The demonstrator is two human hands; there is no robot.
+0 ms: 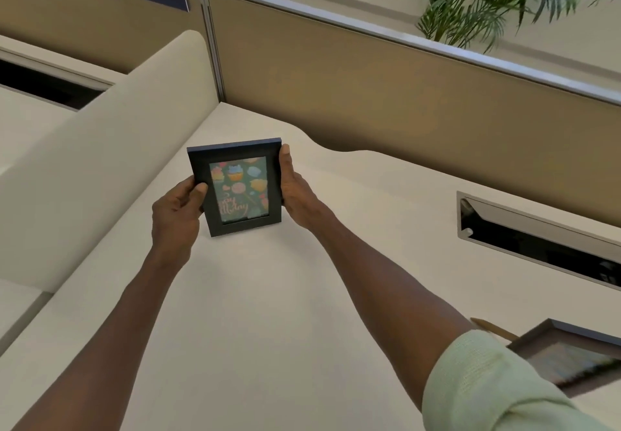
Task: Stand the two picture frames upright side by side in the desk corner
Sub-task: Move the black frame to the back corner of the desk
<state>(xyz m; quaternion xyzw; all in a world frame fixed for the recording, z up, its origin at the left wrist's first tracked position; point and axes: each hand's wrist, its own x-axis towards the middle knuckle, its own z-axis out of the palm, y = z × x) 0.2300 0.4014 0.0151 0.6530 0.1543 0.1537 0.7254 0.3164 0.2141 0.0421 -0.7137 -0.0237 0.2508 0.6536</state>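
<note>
The picture frame (235, 187) looks matt black, its front pane slightly glossy; the desk (268, 313) is smooth matt cream (likely laminate), the partition (386, 94) at 1 o'clock cloth-like.

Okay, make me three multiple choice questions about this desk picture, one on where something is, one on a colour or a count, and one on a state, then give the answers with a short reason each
1. Where is the second frame?
A. Lying on the desk at lower right
B. Standing in the corner
C. Hanging on the partition

2. What colour is the border of the held frame?
A. White
B. Black
C. Red

3. How is the held frame gripped?
A. By one hand at the top
B. By the left hand and right hand, one on each side edge
C. By neither hand; it stands free

Answers:
1 A, it lies flat near the right sleeve, partly cut off by the picture's edge.
2 B, a black border surrounds the cupcake card.
3 B, thumbs and fingers clamp both side edges, holding the frame about upright on or just above the desk.
</note>
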